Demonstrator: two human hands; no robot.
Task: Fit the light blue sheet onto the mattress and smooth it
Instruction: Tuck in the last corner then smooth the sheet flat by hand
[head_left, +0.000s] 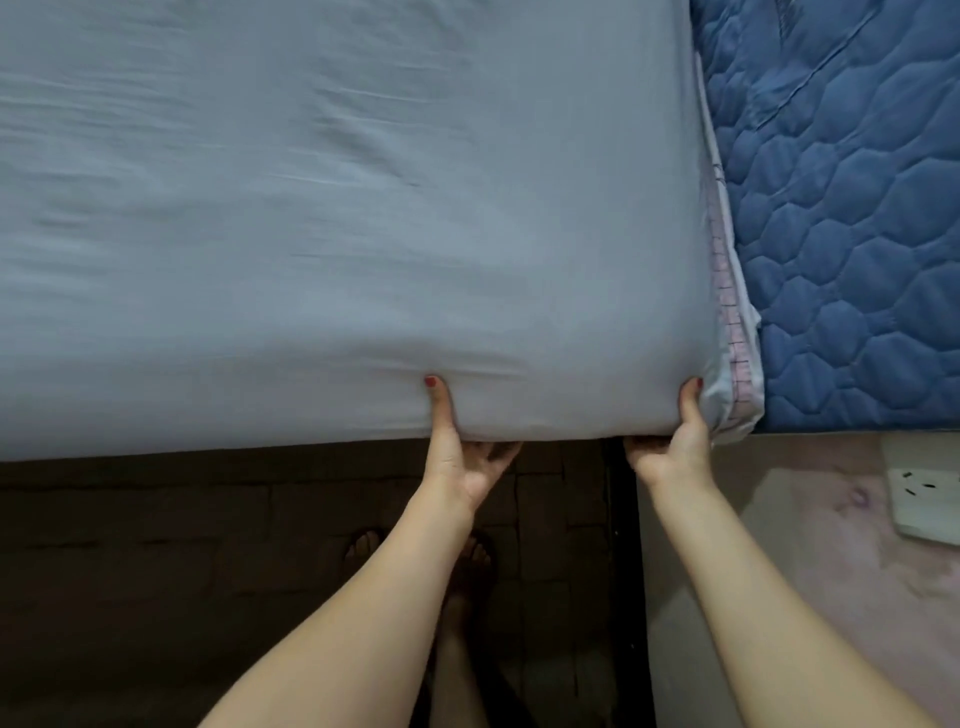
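Counts: one sheet (322, 223), light blue, lying across the mattress top and filling most of the view; two hands gripping its near edge; one blue quilted pad (852, 208) lying far right; one white socket (924, 506) sitting on the pinkish surface near right.

Sheet is wrapping over the near edge and near-right corner, with shallow wrinkles running across the top. A strip of pink grid-patterned fabric (727, 291) is showing along the sheet's right edge, between sheet and pad.

Left hand (457, 452) is clamping the near edge: thumb pressing on top, fingers curling underneath. Right hand (675, 441) is clamping the near-right corner the same way, thumb up on the side, fingers tucked under and mostly hidden. Hands are well apart along the edge.

Dark floor (208, 571) is showing below the edge; two feet are standing on it, dim.

No containers showing.
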